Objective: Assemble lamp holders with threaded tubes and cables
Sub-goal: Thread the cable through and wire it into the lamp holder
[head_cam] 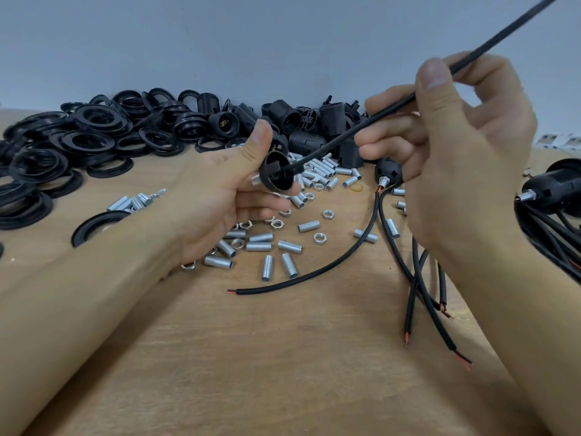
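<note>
A black plastic lamp-holder cap [276,171] is gripped by the left hand [220,196]; a black sheathed cable [371,121] entering it is pinched by the right hand [456,146].

We look from one head-worn camera, forward and down, close over the tabletop [283,357], toward the far wall [251,42].
</note>
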A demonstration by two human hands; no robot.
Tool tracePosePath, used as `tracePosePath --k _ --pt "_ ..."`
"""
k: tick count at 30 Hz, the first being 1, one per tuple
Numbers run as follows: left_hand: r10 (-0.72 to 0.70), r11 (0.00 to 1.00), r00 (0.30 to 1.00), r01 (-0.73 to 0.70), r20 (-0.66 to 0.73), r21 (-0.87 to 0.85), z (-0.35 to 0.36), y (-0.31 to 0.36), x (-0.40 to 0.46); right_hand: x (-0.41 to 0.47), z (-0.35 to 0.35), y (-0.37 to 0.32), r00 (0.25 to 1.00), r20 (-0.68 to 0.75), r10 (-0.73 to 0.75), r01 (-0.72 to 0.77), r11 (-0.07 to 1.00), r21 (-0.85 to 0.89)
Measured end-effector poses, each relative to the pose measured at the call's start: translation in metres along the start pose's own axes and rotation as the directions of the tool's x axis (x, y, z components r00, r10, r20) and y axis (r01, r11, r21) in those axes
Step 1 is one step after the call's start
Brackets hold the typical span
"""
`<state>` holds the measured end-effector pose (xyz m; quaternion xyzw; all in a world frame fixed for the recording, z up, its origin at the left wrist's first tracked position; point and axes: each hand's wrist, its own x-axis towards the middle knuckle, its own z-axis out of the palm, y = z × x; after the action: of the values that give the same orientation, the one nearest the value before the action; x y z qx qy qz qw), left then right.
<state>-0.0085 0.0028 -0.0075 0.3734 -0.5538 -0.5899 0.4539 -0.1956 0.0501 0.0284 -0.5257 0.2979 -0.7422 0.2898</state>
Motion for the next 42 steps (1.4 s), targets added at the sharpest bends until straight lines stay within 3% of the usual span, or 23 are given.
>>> tracePosePath --k 2,4,10,12,14,16,19,26,31,33,37,42 --pt "0.044 0.998 0.999 -0.044 0.005 0.042 0.000 -0.001 -0.001 0.003 -0.002 0.001 0.990 -0.029 0.140 -0.135 0.983 0.122" --pt "0.104 0.992 0.995 -0.105 0.007 0.065 -0.001 -0.002 -0.001 0.005 -0.003 0.002 0.982 -0.037 0.184 -0.176 0.973 0.152" --pt "0.249 0.967 0.968 -0.248 0.015 -0.054 0.000 -0.002 -0.005 0.007 -0.004 0.000 0.991 -0.100 0.086 -0.082 0.996 0.042" --pt "0.310 0.951 0.950 -0.310 -0.043 0.026 0.001 -0.003 -0.005 0.006 -0.003 0.002 0.989 -0.101 0.108 -0.103 0.994 0.046" --pt "0.436 0.883 0.896 -0.409 -0.081 0.230 0.002 -0.005 -0.007 0.003 -0.001 0.008 0.981 -0.070 0.178 -0.176 0.984 0.043" --pt "0.573 0.749 0.820 -0.520 -0.007 0.410 0.004 -0.007 -0.010 0.000 0.000 0.014 0.960 -0.021 0.278 -0.278 0.960 -0.025" --pt "0.658 0.624 0.746 -0.616 0.103 0.481 0.007 -0.012 -0.013 -0.005 0.003 0.023 0.904 0.076 0.422 -0.407 0.900 -0.158" --pt "0.650 0.489 0.726 -0.625 0.223 0.609 0.003 -0.014 -0.010 -0.015 0.014 0.025 0.742 0.294 0.603 -0.658 0.738 0.146" --pt "0.664 0.498 0.735 -0.573 0.138 0.651 0.004 -0.012 -0.009 -0.009 0.011 0.025 0.788 0.174 0.590 -0.615 0.768 0.181" --pt "0.617 0.522 0.779 -0.511 0.111 0.683 0.001 -0.012 -0.009 -0.003 0.007 0.021 0.787 0.173 0.592 -0.617 0.761 0.202" --pt "0.533 0.573 0.825 -0.517 0.189 0.636 0.004 -0.012 -0.012 0.004 0.001 0.012 0.766 0.170 0.620 -0.638 0.697 0.327" --pt "0.557 0.550 0.802 -0.552 0.218 0.627 0.006 -0.014 -0.013 0.014 -0.010 0.014 0.753 0.091 0.652 -0.648 0.710 0.275"
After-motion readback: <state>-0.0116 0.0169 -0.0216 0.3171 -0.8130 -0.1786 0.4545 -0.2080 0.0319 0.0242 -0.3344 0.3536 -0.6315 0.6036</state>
